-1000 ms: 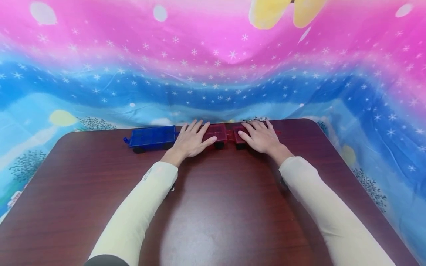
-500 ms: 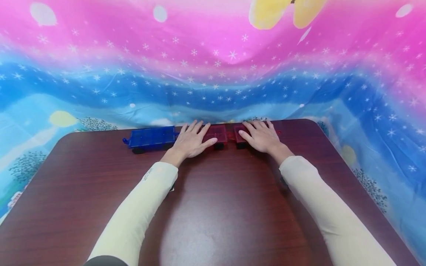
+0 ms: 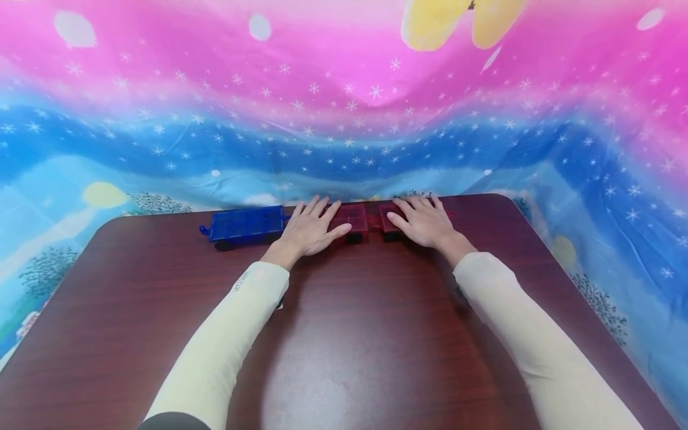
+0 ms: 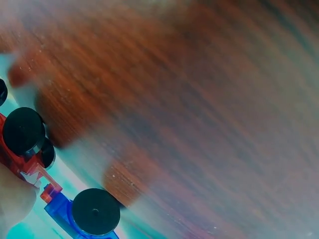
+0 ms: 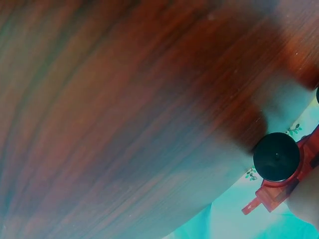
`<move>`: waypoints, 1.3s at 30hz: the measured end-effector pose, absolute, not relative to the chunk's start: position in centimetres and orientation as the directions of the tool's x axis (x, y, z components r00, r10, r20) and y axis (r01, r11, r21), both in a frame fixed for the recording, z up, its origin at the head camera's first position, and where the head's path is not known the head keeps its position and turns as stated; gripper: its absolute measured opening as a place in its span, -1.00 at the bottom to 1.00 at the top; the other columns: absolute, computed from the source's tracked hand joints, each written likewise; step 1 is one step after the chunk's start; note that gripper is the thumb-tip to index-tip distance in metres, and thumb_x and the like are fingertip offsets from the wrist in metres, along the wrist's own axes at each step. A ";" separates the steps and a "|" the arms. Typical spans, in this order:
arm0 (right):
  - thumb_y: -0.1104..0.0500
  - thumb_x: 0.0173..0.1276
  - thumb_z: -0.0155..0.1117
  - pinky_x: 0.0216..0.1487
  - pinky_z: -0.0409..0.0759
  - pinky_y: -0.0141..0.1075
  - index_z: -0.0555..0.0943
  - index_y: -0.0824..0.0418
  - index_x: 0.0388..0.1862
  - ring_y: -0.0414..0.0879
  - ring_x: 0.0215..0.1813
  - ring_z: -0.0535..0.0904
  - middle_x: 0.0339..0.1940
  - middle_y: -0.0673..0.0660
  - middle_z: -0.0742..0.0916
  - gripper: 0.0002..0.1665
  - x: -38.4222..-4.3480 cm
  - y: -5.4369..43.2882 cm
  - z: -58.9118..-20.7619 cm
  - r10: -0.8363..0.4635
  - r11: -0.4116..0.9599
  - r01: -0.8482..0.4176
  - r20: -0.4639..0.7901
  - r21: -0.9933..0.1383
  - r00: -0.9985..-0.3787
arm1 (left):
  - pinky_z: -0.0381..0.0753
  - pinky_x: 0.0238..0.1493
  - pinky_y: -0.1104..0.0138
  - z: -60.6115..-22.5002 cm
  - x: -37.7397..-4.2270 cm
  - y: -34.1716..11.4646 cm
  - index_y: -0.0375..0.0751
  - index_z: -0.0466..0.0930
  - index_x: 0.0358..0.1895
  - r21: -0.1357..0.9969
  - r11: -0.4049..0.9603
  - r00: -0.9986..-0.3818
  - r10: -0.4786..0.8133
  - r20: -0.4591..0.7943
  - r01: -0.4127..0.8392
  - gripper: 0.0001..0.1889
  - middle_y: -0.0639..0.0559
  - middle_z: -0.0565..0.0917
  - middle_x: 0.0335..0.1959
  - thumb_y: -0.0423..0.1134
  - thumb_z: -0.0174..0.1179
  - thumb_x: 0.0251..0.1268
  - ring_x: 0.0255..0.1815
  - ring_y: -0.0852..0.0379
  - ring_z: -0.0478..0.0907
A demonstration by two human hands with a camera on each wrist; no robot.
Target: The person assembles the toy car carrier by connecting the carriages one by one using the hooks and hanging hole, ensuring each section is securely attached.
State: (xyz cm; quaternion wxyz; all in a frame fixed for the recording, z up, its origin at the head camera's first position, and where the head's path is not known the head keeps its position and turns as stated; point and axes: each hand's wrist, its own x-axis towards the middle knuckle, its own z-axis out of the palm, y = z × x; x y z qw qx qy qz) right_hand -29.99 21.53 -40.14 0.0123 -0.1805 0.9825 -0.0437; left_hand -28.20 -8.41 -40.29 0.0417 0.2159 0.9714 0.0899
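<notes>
Three toy train cars on black wheels stand in a row along the table's far edge. My left hand [image 3: 306, 232] lies with spread fingers over the left red car [image 3: 353, 218], hiding much of it. Over the other red car [image 3: 388, 222], my right hand [image 3: 427, 226] rests palm down with its fingers spread. The translucent blue car [image 3: 247, 224] sits to the left of my left hand. In the left wrist view, a red hitch [image 4: 52, 192] meets the blue car's end. A free red hitch [image 5: 251, 206] sticks out in the right wrist view.
The dark wooden table [image 3: 344, 334] has rounded far corners. Right behind the cars hangs a pink and blue cloth [image 3: 344, 119] with snowflakes, which also runs down both sides of the table.
</notes>
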 end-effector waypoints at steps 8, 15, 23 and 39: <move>-0.46 0.56 -0.40 0.55 -0.27 0.25 0.17 0.06 0.65 0.26 0.61 0.05 0.58 0.28 0.29 -0.07 -29.6 21.6 -40.2 -0.346 0.934 -0.343 -0.015 -0.102 -0.938 | -0.36 0.58 -0.08 -40.3 -27.9 -8.1 0.07 -0.10 0.68 0.159 0.892 -0.900 0.434 -0.042 0.423 -0.10 -0.10 -0.02 0.67 0.51 -0.40 0.44 0.67 -0.13 -0.25; -0.51 0.52 -0.46 0.54 -0.27 0.26 0.16 0.07 0.66 0.27 0.61 0.04 0.59 0.29 0.28 -0.01 -29.4 21.7 -40.4 -0.351 0.932 -0.348 -0.017 -0.096 -0.936 | -0.34 0.58 -0.09 -40.5 -27.8 -8.1 0.07 -0.08 0.68 0.134 0.893 -0.898 0.439 -0.042 0.430 -0.11 -0.10 0.00 0.66 0.50 -0.39 0.44 0.67 -0.15 -0.23; -0.43 0.58 -0.46 0.54 -0.27 0.27 0.17 0.06 0.66 0.25 0.61 0.06 0.59 0.27 0.27 -0.10 -29.3 21.9 -40.2 -0.372 0.926 -0.371 0.002 -0.077 -0.928 | -0.35 0.58 -0.07 -40.3 -27.8 -8.2 0.10 -0.08 0.68 0.154 0.890 -0.897 0.440 -0.043 0.429 -0.11 -0.10 0.01 0.66 0.51 -0.39 0.43 0.67 -0.13 -0.26; -0.46 0.56 -0.43 0.53 -0.21 0.28 0.18 0.07 0.65 0.25 0.62 0.04 0.61 0.26 0.26 -0.06 -29.2 21.9 -39.7 -0.373 0.922 -0.378 0.065 -0.088 -0.925 | -0.35 0.57 -0.10 -39.7 -27.6 -9.5 0.06 0.00 0.66 0.197 0.904 -0.923 0.385 0.014 0.380 -0.10 -0.13 0.03 0.65 0.52 -0.40 0.43 0.67 -0.15 -0.25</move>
